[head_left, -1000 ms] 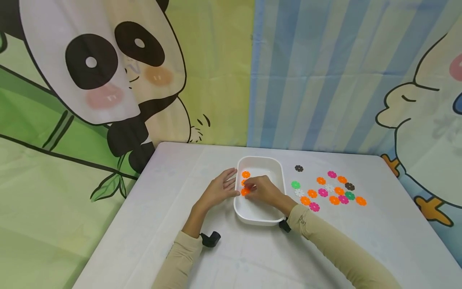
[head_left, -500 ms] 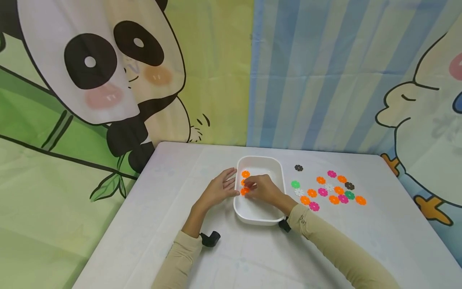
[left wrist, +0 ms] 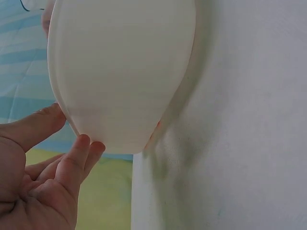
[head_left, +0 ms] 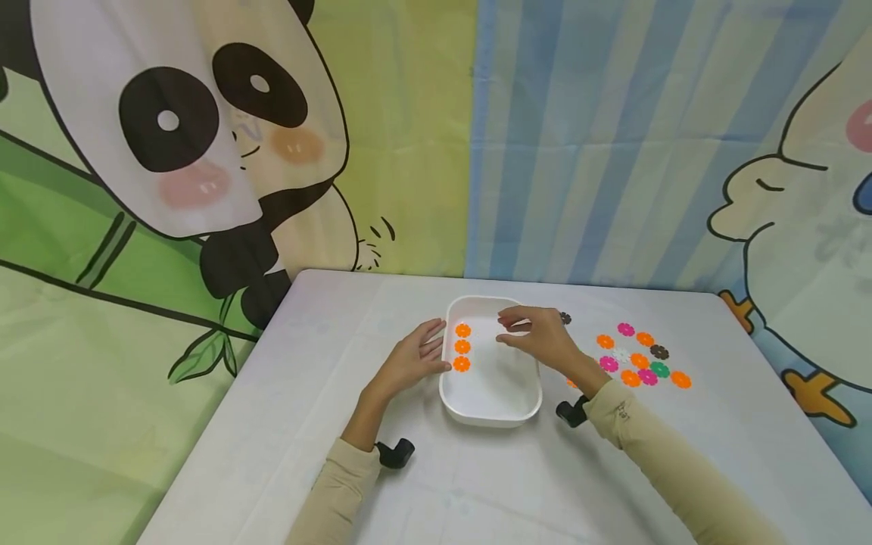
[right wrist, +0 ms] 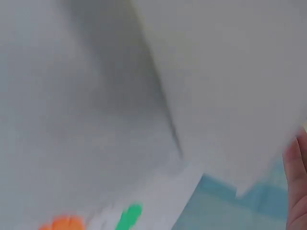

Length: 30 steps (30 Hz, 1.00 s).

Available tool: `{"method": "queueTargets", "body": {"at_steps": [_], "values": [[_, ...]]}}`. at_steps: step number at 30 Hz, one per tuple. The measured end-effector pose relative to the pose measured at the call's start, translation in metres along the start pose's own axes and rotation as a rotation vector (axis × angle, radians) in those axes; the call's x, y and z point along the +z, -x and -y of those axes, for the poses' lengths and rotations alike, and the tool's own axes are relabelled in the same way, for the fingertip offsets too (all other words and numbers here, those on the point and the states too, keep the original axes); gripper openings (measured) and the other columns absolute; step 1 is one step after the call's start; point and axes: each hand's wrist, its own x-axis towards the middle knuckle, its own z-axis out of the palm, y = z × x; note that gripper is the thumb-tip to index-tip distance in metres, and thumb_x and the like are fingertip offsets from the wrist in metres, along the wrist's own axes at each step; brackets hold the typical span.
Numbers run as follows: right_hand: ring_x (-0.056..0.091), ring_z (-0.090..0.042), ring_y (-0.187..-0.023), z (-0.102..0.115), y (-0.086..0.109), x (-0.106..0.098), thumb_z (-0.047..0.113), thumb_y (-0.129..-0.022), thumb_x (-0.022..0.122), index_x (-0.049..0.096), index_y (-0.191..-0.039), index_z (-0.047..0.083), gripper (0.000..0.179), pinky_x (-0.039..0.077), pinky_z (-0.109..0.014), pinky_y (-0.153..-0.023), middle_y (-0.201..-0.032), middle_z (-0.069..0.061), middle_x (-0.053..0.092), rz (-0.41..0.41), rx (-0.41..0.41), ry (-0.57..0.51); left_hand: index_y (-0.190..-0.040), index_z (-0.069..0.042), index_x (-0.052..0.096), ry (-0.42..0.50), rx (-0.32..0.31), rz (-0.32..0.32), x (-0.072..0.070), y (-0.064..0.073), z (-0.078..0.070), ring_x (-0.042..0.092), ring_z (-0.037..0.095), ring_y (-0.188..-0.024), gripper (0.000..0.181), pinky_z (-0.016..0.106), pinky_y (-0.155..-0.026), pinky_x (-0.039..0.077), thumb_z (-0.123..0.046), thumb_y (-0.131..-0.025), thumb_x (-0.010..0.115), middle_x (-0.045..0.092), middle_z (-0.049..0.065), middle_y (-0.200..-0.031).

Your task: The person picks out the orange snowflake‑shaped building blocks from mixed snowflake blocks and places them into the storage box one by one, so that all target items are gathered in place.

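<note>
Inside white tray (head_left: 500, 393), three orange petal-edged discs (head_left: 462, 347); left hand (head_left: 411, 357), right hand (head_left: 541, 334) both loose-fingered.

Head cam's the wide one: up behind both forearms (head_left: 334, 492), looking forward and down over the table (head_left: 327, 363), with loads of printed backdrop (head_left: 409, 151) behind. Left wrist cam is way closer, rolled sideways so the table's on the right, looking past the left hand (left wrist: 50, 177) at the outside of the white tray (left wrist: 124, 76). Right wrist cam is tight in too, tilted and pretty blurry, tray filling the upper right, some discs (right wrist: 64, 223) at the bottom edge. All three share tray, table and backdrop; head and left wrist both get the left hand.
</note>
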Motion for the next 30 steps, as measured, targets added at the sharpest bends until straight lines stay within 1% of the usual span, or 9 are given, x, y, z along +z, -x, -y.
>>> {"method": "queueTargets", "body": {"at_steps": [4, 7, 12, 14, 16, 20, 25, 28, 30], "values": [[0.070, -0.027, -0.093, -0.018, 0.010, -0.033, 0.016, -0.078, 0.083, 0.069, -0.116, 0.004, 0.042, 0.060, -0.037, -0.078, -0.106, -0.011, 0.071, -0.071, 0.026, 0.053, -0.151, -0.008, 0.033, 0.010, 0.000, -0.001, 0.000, 0.000, 0.001, 0.045, 0.021, -0.134, 0.089, 0.027, -0.099, 0.047, 0.004, -0.076, 0.080, 0.037, 0.003, -0.154], [0.071, -0.030, -0.092, -0.035, 0.019, -0.058, 0.014, -0.079, 0.083, 0.069, -0.115, 0.001, 0.041, 0.059, -0.034, -0.077, -0.105, -0.015, 0.071, -0.124, 0.042, 0.085, -0.151, -0.009, 0.033, 0.019, 0.002, -0.005, 0.001, 0.000, 0.002, 0.045, 0.019, -0.134, 0.089, 0.025, -0.099, 0.047, 0.006, -0.076, 0.079, 0.037, 0.001, -0.154], [0.070, -0.032, -0.090, -0.065, 0.037, -0.097, 0.016, -0.080, 0.082, 0.069, -0.115, 0.000, 0.040, 0.058, -0.022, -0.073, -0.103, -0.017, 0.071, -0.186, 0.123, 0.177, -0.151, -0.009, 0.032, 0.000, 0.027, -0.009, 0.002, 0.000, 0.003, 0.044, 0.019, -0.135, 0.088, 0.024, -0.099, 0.047, 0.006, -0.078, 0.078, 0.036, 0.002, -0.154], [0.070, -0.033, -0.091, -0.076, 0.044, -0.110, 0.017, -0.081, 0.082, 0.068, -0.115, -0.001, 0.041, 0.059, -0.023, -0.071, -0.103, -0.018, 0.071, -0.202, 0.159, 0.223, -0.151, -0.009, 0.032, -0.007, 0.036, -0.012, 0.003, -0.001, 0.004, 0.044, 0.019, -0.135, 0.087, 0.023, -0.099, 0.046, 0.006, -0.078, 0.078, 0.036, 0.002, -0.154], [0.069, -0.035, -0.092, -0.085, 0.051, -0.122, 0.019, -0.082, 0.080, 0.067, -0.116, -0.001, 0.042, 0.061, -0.029, -0.070, -0.104, -0.019, 0.071, -0.207, 0.201, 0.267, -0.151, -0.009, 0.033, -0.006, 0.054, -0.014, 0.003, -0.002, 0.004, 0.043, 0.020, -0.135, 0.086, 0.024, -0.100, 0.046, 0.006, -0.079, 0.077, 0.035, 0.002, -0.155], [0.066, -0.040, -0.096, -0.101, 0.064, -0.139, 0.025, -0.085, 0.077, 0.064, -0.120, -0.002, 0.046, 0.061, -0.042, -0.068, -0.106, -0.022, 0.069, -0.178, 0.304, 0.333, -0.151, -0.007, 0.033, -0.011, 0.086, -0.026, 0.004, -0.003, 0.005, 0.042, 0.021, -0.135, 0.084, 0.024, -0.100, 0.045, 0.009, -0.080, 0.074, 0.035, 0.005, -0.155], [0.062, -0.043, -0.099, -0.121, 0.079, -0.150, 0.020, -0.085, 0.077, 0.060, -0.124, -0.005, 0.049, 0.061, -0.046, -0.070, -0.110, -0.026, 0.066, -0.151, 0.427, 0.363, -0.151, -0.006, 0.031, -0.015, 0.111, -0.032, 0.006, -0.004, 0.005, 0.042, 0.022, -0.136, 0.083, 0.024, -0.101, 0.045, 0.011, -0.081, 0.072, 0.035, 0.005, -0.155], [0.061, -0.044, -0.101, -0.133, 0.086, -0.152, 0.020, -0.085, 0.078, 0.058, -0.126, -0.006, 0.053, 0.060, -0.048, -0.073, -0.112, -0.028, 0.064, -0.144, 0.471, 0.363, -0.151, -0.006, 0.031, -0.019, 0.139, -0.035, 0.006, -0.004, 0.005, 0.041, 0.023, -0.136, 0.081, 0.026, -0.102, 0.045, 0.011, -0.082, 0.070, 0.035, 0.006, -0.155], [0.060, -0.044, -0.101, -0.140, 0.091, -0.154, 0.020, -0.084, 0.078, 0.057, -0.127, -0.007, 0.055, 0.059, -0.050, -0.077, -0.112, -0.029, 0.064, -0.134, 0.479, 0.363, -0.151, -0.006, 0.031, -0.024, 0.159, -0.036, 0.006, -0.004, 0.006, 0.041, 0.025, -0.136, 0.080, 0.027, -0.102, 0.044, 0.011, -0.083, 0.070, 0.035, 0.007, -0.154]]}}
